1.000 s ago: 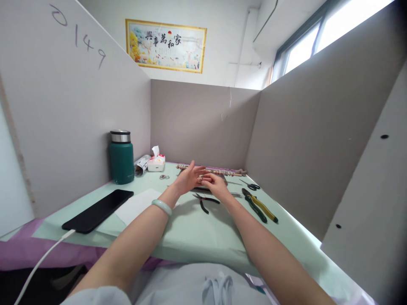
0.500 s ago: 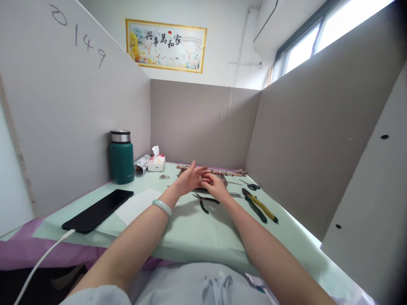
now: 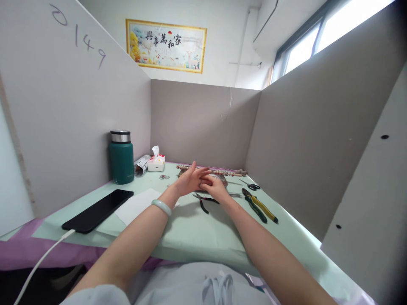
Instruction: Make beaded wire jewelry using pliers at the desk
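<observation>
My left hand [image 3: 190, 179] is held palm up over the table, thumb raised and fingers stretched out. A pale green bangle [image 3: 162, 207] circles that wrist. Against its fingers, my right hand [image 3: 215, 187] is closed in a pinch; a tiny ring-like piece shows at its fingertips, too small to make out. Below the hands lie small pliers [image 3: 205, 202] with black handles, jaws apart. Behind the hands is a dark board or tray [image 3: 224, 180], mostly covered by them, with a beaded stick [image 3: 219, 172] along its far side. Thin metal rods [image 3: 235, 195] stick out to the right.
Larger pliers [image 3: 259, 207] with green and yellow handles and black scissors [image 3: 253, 186] lie at right. At left are a phone [image 3: 98, 210] on a cable, white paper [image 3: 140, 205], a green bottle [image 3: 121, 163], a tissue pack [image 3: 156, 163] and small rings [image 3: 164, 177]. Partitions enclose the table.
My right fingertips have shifted very slightly against the left fingers. Everything else stays where it was.
</observation>
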`<move>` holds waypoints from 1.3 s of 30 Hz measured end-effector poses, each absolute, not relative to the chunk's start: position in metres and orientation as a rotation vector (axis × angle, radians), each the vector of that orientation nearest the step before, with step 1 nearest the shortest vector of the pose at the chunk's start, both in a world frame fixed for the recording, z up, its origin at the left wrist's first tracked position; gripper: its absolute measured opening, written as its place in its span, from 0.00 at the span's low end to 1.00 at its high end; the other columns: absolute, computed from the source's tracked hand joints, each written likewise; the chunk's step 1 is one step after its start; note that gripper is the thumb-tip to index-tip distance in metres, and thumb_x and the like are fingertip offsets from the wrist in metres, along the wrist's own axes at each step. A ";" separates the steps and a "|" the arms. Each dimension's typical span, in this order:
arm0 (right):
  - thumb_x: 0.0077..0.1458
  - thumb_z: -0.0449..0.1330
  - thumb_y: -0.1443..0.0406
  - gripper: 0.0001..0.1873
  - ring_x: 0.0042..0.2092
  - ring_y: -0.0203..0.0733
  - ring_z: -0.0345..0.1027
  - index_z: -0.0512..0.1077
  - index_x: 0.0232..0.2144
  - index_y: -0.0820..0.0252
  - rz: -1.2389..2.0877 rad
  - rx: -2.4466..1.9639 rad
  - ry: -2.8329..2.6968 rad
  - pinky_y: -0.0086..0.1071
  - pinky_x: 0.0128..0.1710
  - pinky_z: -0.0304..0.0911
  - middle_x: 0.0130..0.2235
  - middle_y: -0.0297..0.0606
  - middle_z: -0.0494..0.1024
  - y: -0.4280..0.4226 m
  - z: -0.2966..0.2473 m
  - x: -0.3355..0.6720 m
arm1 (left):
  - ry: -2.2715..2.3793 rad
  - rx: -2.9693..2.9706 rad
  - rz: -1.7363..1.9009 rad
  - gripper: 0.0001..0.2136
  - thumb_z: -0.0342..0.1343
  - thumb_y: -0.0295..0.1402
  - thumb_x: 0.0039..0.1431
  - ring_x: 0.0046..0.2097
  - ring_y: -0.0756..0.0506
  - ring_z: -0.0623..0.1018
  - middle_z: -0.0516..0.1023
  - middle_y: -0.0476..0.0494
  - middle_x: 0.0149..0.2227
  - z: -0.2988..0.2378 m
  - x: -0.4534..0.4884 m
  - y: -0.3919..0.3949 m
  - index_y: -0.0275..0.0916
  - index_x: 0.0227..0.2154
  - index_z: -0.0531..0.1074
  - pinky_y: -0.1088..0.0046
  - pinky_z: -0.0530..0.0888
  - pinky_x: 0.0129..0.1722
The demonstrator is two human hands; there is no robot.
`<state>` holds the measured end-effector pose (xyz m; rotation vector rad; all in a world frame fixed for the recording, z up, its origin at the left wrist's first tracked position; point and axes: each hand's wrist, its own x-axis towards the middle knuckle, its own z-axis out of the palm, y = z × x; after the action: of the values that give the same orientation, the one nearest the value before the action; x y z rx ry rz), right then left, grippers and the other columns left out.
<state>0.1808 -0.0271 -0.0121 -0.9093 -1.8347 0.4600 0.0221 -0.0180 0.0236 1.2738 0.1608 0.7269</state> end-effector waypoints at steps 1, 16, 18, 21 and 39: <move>0.46 0.57 0.68 0.16 0.39 0.41 0.71 0.74 0.40 0.61 0.488 -0.911 -1.822 0.34 0.40 0.65 0.38 0.38 0.78 -0.027 -0.012 0.181 | 0.154 1.281 0.717 0.30 0.39 0.59 0.55 0.49 0.40 0.72 0.62 0.40 0.60 0.024 0.022 -0.018 0.44 0.47 0.71 0.61 0.67 0.47; 0.44 0.60 0.67 0.17 0.45 0.44 0.71 0.72 0.39 0.60 0.948 -0.841 -1.664 0.38 0.45 0.67 0.40 0.39 0.78 -0.033 -0.008 0.181 | 0.103 1.219 0.676 0.30 0.42 0.59 0.54 0.52 0.37 0.70 0.64 0.38 0.58 0.027 0.017 -0.020 0.43 0.47 0.71 0.57 0.67 0.48; 0.43 0.59 0.68 0.17 0.45 0.43 0.71 0.72 0.39 0.59 0.968 -0.817 -1.653 0.37 0.45 0.67 0.40 0.38 0.78 -0.033 -0.008 0.181 | 0.112 1.222 0.682 0.30 0.42 0.59 0.54 0.52 0.37 0.70 0.64 0.38 0.58 0.026 0.017 -0.019 0.43 0.47 0.71 0.57 0.66 0.48; 0.42 0.60 0.69 0.16 0.44 0.43 0.72 0.72 0.39 0.60 0.964 -0.806 -1.648 0.36 0.44 0.67 0.39 0.38 0.78 -0.032 -0.009 0.181 | 0.113 1.225 0.689 0.30 0.42 0.59 0.54 0.52 0.37 0.70 0.65 0.37 0.58 0.026 0.018 -0.019 0.43 0.48 0.71 0.58 0.66 0.49; 0.42 0.61 0.65 0.16 0.37 0.39 0.71 0.72 0.37 0.61 0.787 -0.900 -1.566 0.33 0.39 0.64 0.35 0.37 0.78 -0.018 -0.012 0.189 | 0.444 1.260 0.997 0.22 0.52 0.51 0.55 0.43 0.41 0.76 0.72 0.33 0.50 0.022 0.024 -0.009 0.33 0.39 0.72 0.60 0.72 0.44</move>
<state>0.1892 -0.0178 -0.0118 -0.9002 -1.5657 0.7869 0.0236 -0.0086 0.0221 1.2597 0.4437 0.9974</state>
